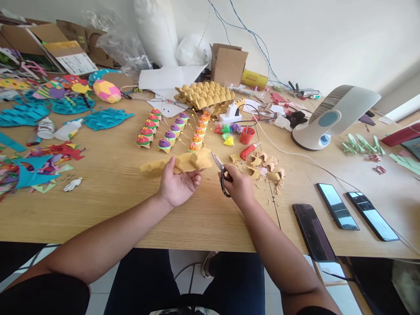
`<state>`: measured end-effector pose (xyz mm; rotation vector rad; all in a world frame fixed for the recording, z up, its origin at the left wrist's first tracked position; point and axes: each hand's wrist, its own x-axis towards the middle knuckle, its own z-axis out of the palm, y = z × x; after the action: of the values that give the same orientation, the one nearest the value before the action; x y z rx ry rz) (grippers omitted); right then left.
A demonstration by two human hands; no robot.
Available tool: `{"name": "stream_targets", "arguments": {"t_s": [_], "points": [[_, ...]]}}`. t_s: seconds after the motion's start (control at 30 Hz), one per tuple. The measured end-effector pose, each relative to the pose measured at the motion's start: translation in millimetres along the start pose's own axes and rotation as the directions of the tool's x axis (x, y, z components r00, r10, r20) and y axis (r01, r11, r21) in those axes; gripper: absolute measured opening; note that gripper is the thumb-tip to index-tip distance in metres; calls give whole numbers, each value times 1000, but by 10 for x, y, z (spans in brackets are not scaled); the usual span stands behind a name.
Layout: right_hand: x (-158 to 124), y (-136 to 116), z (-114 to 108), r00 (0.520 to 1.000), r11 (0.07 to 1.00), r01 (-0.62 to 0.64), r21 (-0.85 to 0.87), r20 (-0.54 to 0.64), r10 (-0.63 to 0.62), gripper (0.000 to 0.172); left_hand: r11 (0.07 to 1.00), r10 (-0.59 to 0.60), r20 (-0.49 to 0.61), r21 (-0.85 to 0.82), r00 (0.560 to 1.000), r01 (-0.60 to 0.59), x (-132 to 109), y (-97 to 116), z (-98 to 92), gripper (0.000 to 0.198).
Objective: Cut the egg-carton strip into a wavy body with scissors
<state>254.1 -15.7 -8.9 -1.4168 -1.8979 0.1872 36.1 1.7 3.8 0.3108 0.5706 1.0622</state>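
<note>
My left hand [180, 186] grips a strip of yellow egg carton [187, 161], thumb on top and fingers curled beneath it. The strip points left, with its cut end toward the right. Black-handled scissors [219, 164] are in my right hand [240, 186], blades close to that end. Whether the blades touch the carton I cannot tell. Behind the hands stand three painted egg-carton caterpillars: a red one [147, 130], a purple one [173, 132] and an orange one [199, 131], with pins stuck in them. Cut carton scraps [267, 166] and a red utility knife [248, 151] lie right of the scissors.
A yellow egg tray [206, 94] lies at the back. A red cup [247, 134] and colourful small bags [228, 133] sit mid-table. To the right are a white fan [328, 118] and several phones [337, 205]. Paper scraps [39, 168] and blue paper pieces [106, 118] spread leftward.
</note>
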Motion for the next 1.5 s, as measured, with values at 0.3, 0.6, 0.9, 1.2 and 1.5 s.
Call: {"name": "stream_targets", "arguments": {"t_s": [0.3, 0.6, 0.9, 1.2, 1.5], "points": [[6, -35, 56, 977, 923, -204, 325, 5, 214, 25, 1000, -6, -11, 10, 1000, 6, -7, 5, 19, 62], [33, -64, 48, 988, 930, -155, 332, 34, 153, 33, 1000, -2, 21, 13, 1000, 2, -22, -10, 16, 61], [31, -12, 100, 994, 944, -90, 318, -23, 102, 35, 1000, -15, 18, 25, 1000, 15, -27, -14, 13, 62], [20, -49, 78, 1000, 952, 14, 306, 7, -17, 40, 999, 18, 73, 28, 997, -20, -23, -38, -5, 59], [2, -88, 16, 996, 981, 91, 171, -15, -90, 37, 1000, -8, 67, 25, 998, 7, -27, -41, 4, 58]]}}
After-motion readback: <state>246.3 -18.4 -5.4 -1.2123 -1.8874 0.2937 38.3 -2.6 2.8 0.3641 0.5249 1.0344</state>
